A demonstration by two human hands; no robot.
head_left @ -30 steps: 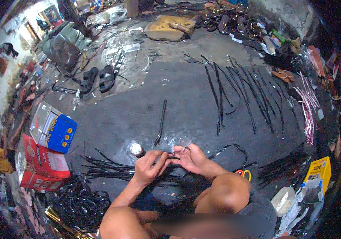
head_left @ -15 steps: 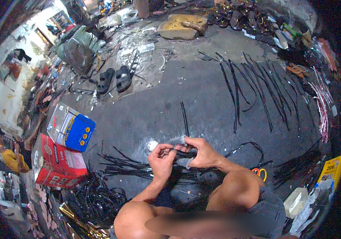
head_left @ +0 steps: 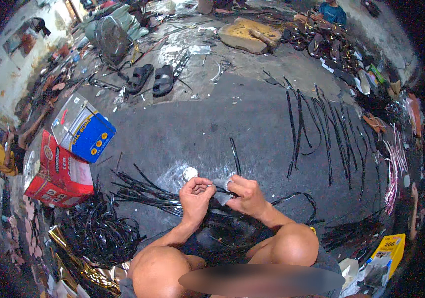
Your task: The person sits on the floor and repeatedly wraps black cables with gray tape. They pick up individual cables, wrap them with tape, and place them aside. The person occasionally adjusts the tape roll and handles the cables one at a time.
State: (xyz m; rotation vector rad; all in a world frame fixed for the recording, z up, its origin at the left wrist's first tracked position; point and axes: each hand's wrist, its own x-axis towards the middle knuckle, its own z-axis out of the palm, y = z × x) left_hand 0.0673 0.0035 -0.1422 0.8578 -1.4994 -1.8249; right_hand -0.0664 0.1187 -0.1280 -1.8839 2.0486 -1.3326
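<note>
In front of my bent knees, both hands work close together above the dark floor mat [head_left: 172, 129]. My left hand [head_left: 196, 201] is closed, thumb and fingertips pinching what looks like the end of a thin black strip. Beside it, my right hand [head_left: 248, 198] is closed over a piece of grey cloth [head_left: 221, 192], which sticks out from between its fingers toward the left hand. Most of the strip is hidden by the fingers and cloth. A bundle of shiny black strips [head_left: 143, 191] lies beneath and left of my hands. A round white patch [head_left: 190, 173] is just beyond them.
A blue tin [head_left: 90, 136] and a red box [head_left: 63, 171] stand at left, near a tangled black heap [head_left: 100, 226]. More black strips [head_left: 339, 134] lie spread at right. Black sandals [head_left: 162, 80] and a yellowish block [head_left: 244, 37] are farther off. Another person [head_left: 332, 14] sits at the back.
My right hand has gone from a spread grip on the grey cloth to a tighter, closed one. My left hand keeps its pinch. The whole view has shifted, and a person now shows at the back.
</note>
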